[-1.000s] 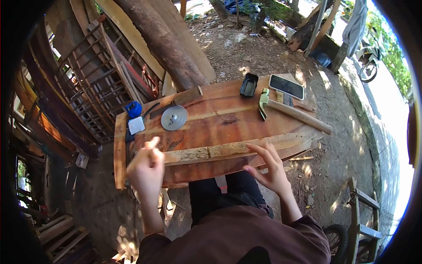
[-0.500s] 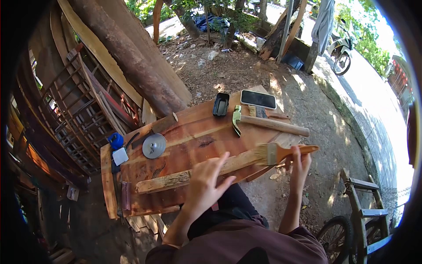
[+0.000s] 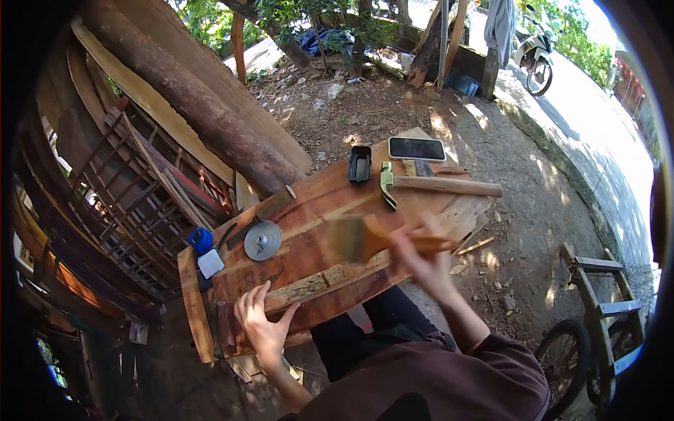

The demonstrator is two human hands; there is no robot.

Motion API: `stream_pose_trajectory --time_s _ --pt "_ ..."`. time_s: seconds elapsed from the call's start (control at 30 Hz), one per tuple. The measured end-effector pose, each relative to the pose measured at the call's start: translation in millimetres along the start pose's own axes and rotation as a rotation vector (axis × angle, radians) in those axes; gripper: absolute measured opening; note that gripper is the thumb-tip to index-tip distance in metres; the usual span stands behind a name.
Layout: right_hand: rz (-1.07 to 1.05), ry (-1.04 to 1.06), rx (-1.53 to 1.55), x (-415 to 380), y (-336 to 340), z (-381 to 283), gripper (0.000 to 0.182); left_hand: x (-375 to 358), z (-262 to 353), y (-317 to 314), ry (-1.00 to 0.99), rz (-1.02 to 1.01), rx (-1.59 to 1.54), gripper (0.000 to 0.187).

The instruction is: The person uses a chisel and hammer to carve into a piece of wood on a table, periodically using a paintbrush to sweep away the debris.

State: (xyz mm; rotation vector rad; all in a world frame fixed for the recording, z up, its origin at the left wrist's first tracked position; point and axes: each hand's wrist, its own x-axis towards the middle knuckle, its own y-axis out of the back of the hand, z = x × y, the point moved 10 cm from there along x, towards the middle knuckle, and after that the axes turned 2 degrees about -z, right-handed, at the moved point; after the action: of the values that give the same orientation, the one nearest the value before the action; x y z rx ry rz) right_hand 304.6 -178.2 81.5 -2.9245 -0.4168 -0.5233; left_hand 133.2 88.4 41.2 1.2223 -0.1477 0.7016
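Head view: I am seeing one paintbrush (image 3: pixel 354 238) (motion-blurred, pale bristles) gripped by right hand (image 3: pixel 420 254); left hand (image 3: pixel 261 324), fingers spread, pressing one wood strip (image 3: pixel 330 277).

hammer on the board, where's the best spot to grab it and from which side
Grip the hammer by its bare wooden handle near the free end, coming from the right side of the board. The handle lies flat pointing right, clear of the phone; the metal head points left.

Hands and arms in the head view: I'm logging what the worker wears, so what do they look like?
Both hands are bare, with no gloves, rings or watch visible. The left hand shows spread fingers and a bare forearm. The right hand is motion-blurred; its forearm is bare up to a dark maroon sleeve pushed up near the elbow. The same maroon garment covers the torso.
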Motion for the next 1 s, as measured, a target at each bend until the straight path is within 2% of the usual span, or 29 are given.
stream_pose_trajectory --time_s 0.07,0.1,0.2,0.27,0.3,0.37,0.47,0.6,0.63,0.7,0.73,0.8,0.83,0.9,0.97,1.0 --pt "-0.39 -0.026 0.027 -18.0 -91.2 15.8 0.021 -1.3 -3.9 -3.4 -0.019 0.035 0.011 0.061" --pt "-0.468 0.05 0.097 -26.2 -123.9 11.2 0.024 -3.2 -5.3 -2.4 -0.035 0.08 0.006 0.061" --pt "-0.464 0.041 0.169 -35.8 -156.2 13.0 0.022 -7.6 -9.9 1.3 -0.046 0.159 0.003 0.061" --pt "-0.464 0.007 0.119 -36.1 -146.8 33.2 0.019 -6.4 -6.3 1.0 -0.056 0.138 -0.007 0.062" --pt "-0.491 -0.072 0.088 -31.7 -132.9 39.4 0.017 -7.4 -8.0 0.6 -0.032 0.123 -0.006 0.062" --pt "-0.401 -0.04 -0.014 -20.1 -84.2 38.4 0.014 -8.2 -6.6 3.4 -0.029 0.126 0.009 0.061" --pt "-0.08 -0.181 -0.057 -3.0 24.9 33.3 0.014 -8.9 -0.6 3.7 -0.027 0.143 0.045 0.061" --pt "0.307 -0.035 -0.17 1.6 178.5 26.8 0.017 -9.1 -2.2 2.8 -0.015 0.146 0.046 0.061" --pt "0.399 0.034 -0.255 -1.4 216.0 23.4 0.018 -9.1 -2.4 1.9 -0.027 0.154 0.039 0.06" --pt "0.614 -0.004 -0.578 -13.9 267.6 10.9 0.018 -10.1 -5.5 2.8 -0.016 0.171 0.047 0.06" --pt "0.588 0.005 -0.57 -14.2 267.2 5.7 0.018 -9.9 -5.3 2.8 -0.03 0.17 0.052 0.06" --pt "0.575 0.195 -0.302 -18.1 263.6 -22.2 0.018 -9.5 -7.4 4.0 -0.009 0.185 0.07 0.061" --pt "0.542 0.192 -0.296 -9.9 241.6 -28.1 0.018 -9.1 -6.0 4.4 -0.021 0.185 0.058 0.061" --pt "0.397 0.173 -0.314 -1.1 150.9 -33.0 0.017 -9.1 -4.6 5.0 -0.034 0.183 0.05 0.06" --pt "0.23 -0.005 -0.166 1.7 79.9 21.5 0.016 -11.1 -5.4 5.5 -0.034 0.19 0.056 0.06" --pt "0.0 -0.092 -0.1 1.2 20.0 24.2 0.016 -10.3 -5.0 5.7 -0.047 0.195 0.047 0.06"
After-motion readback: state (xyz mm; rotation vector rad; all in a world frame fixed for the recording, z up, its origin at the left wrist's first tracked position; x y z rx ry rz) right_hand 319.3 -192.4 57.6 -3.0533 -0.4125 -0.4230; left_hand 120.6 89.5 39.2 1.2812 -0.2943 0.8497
